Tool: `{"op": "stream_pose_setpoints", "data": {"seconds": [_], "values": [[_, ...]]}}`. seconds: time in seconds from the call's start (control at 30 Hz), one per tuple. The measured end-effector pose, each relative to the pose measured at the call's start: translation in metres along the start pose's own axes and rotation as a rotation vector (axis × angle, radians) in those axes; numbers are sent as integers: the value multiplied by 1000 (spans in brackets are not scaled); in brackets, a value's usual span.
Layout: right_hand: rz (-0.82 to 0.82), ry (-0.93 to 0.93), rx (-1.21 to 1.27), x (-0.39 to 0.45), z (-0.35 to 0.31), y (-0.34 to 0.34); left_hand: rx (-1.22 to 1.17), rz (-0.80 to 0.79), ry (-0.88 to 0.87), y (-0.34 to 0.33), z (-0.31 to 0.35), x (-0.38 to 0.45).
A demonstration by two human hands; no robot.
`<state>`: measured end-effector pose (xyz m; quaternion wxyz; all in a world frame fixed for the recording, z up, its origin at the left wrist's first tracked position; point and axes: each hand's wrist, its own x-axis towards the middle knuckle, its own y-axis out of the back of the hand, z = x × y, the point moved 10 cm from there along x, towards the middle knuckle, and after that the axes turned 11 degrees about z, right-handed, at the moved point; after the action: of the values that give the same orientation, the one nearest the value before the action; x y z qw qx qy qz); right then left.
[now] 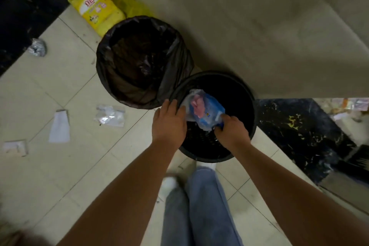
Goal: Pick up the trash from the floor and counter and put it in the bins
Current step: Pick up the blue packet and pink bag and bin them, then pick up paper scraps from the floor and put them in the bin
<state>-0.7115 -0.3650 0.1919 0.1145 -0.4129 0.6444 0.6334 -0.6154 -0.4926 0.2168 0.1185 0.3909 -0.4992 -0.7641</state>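
Two hands hold a crumpled plastic wrapper (203, 111), blue, pink and clear, over the near unlined black bin (247, 126): right hand (232, 132) pinches its lower end, left hand (169, 122) presses flat against its side by the rim. Wrapper sits above the opening, not yet dropped; being light and springy, it could catch on the rim or spill out by the lined bin (143, 62) if let go off-centre. Floor still has a clear bag (109, 116), paper scraps (60, 127) and a foil wad (38, 47).
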Motion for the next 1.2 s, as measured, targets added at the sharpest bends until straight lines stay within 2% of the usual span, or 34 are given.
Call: {"op": "stream_pose_setpoints", "data": {"seconds": [0.13, 0.3, 0.4, 0.5, 0.57, 0.63, 0.73, 0.83, 0.93, 1.07, 1.2], "values": [[-17, 160, -140, 6, -32, -9, 142, -45, -3, 4, -38, -13], [61, 408, -240, -17, -104, -7, 173, -59, 196, 19, -113, -45], [132, 556, -242, -38, -170, -6, 146, -18, 315, 34, -168, -68], [103, 633, -323, -54, -237, -21, 105, 12, 427, 45, -236, -90], [62, 669, -344, -64, -282, -38, 92, 0, 483, 45, -289, -103], [92, 704, -329, -72, -325, -49, 108, -47, 493, 38, -340, -112], [88, 626, -378, -73, -373, -78, 102, -102, 471, 28, -418, -117], [124, 553, -390, -71, -415, -116, 44, -74, 441, 32, -485, -115], [50, 435, -461, -63, -435, -168, 30, -54, 404, 29, -538, -109], [-3, 367, -539, -40, -454, -239, 28, -144, 427, -26, -605, -98], [-37, 281, -554, 8, -449, -309, -51, -218, 499, -100, -629, -70]]}}
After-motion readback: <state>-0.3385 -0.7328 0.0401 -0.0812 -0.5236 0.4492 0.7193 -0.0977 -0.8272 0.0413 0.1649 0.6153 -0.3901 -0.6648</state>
